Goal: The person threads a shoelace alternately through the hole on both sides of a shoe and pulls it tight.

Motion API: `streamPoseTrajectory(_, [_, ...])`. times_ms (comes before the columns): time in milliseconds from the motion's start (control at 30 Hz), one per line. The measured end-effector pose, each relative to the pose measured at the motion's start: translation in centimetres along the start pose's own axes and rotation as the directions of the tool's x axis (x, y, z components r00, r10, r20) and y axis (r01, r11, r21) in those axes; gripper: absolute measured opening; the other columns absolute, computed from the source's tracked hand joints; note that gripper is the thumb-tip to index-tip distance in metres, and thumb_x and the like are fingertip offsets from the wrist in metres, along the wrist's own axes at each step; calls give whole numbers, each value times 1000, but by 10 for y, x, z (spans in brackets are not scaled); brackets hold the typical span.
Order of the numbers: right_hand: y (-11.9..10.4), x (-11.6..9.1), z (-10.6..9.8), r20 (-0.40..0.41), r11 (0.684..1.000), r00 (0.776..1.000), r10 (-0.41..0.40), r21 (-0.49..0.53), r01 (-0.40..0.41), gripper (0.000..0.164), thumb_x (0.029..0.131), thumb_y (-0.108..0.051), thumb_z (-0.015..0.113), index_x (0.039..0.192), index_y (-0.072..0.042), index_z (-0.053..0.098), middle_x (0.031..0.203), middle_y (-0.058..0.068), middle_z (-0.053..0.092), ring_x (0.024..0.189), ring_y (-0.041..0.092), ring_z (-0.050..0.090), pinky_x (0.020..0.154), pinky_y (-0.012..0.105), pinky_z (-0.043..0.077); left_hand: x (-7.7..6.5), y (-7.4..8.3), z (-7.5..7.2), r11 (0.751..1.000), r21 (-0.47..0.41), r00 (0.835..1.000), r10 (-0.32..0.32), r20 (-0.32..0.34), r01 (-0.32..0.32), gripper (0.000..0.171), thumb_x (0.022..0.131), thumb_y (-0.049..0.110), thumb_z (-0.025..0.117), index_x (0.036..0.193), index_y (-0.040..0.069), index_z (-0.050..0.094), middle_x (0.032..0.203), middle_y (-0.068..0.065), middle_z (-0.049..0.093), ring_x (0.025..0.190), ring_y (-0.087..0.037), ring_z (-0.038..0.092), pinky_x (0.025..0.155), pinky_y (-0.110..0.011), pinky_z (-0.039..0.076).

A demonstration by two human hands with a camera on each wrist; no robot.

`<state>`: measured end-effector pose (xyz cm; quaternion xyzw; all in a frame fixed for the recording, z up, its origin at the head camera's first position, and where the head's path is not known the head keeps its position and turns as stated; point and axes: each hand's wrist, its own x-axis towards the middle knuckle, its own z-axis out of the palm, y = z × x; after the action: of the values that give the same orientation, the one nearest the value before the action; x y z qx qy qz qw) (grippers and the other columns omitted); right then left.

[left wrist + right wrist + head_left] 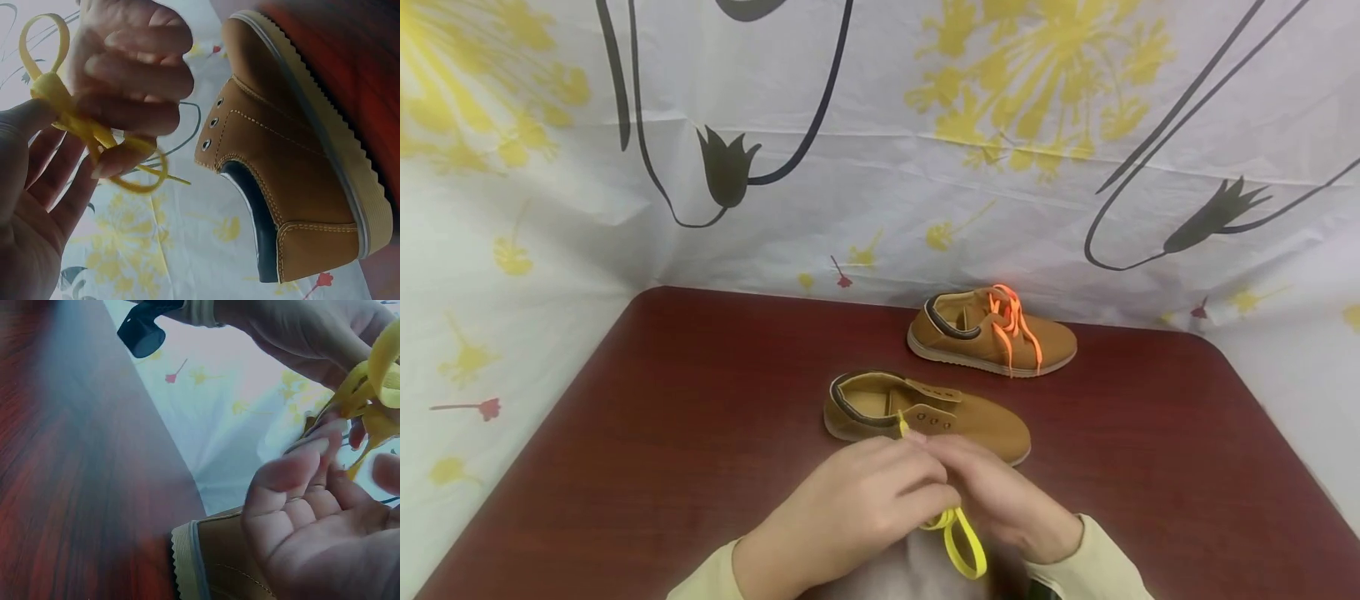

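Both hands meet over the near side of a tan shoe (992,421) whose eyelets hold no lace. A bundled yellow shoelace (966,546) is between them, one loop hanging below and a tip sticking up past the fingertips. My left hand (865,508) pinches the bundle between thumb and fingers; in the left wrist view the bundled lace (59,103) shows its loops. The fingers of my right hand (1007,492) curl at the lace, with a strand passing by the fingertips of this right hand (134,69). Part of the bundle is hidden behind the left fingers.
A second tan shoe (1045,337), laced in orange (1011,321), stands behind, near the table's back edge. Both shoes point right on the dark red table (700,375). A white patterned sheet (850,167) hangs around the back and sides.
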<state>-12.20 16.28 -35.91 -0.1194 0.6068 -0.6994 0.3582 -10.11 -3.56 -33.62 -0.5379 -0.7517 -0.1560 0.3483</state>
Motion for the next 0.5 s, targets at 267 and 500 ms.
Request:
streamPoseTrajectory(267, [-1, 3, 0, -49, 993, 993, -108, -55, 105, 30, 107, -28, 50, 94, -15, 73, 87, -9, 69, 79, 6, 62, 71, 23, 52, -4, 2, 5, 999, 27, 1000, 18, 16, -19, 31, 99, -2, 49, 96, 18, 72, 97, 8, 65, 90, -8, 61, 89, -20, 52])
streamPoseTrajectory(500, [-4, 3, 1, -284, 983, 954, -101, -179, 50, 45, 106, -43, 47, 105, -5, 71, 90, -4, 71, 78, 10, 60, 74, 25, 50, -8, 3, 12, 999, 52, 1000, 3, 29, -5, 38, 105, 0, 41, 96, 20, 73, 97, 9, 67, 91, -8, 63, 89, -23, 52])
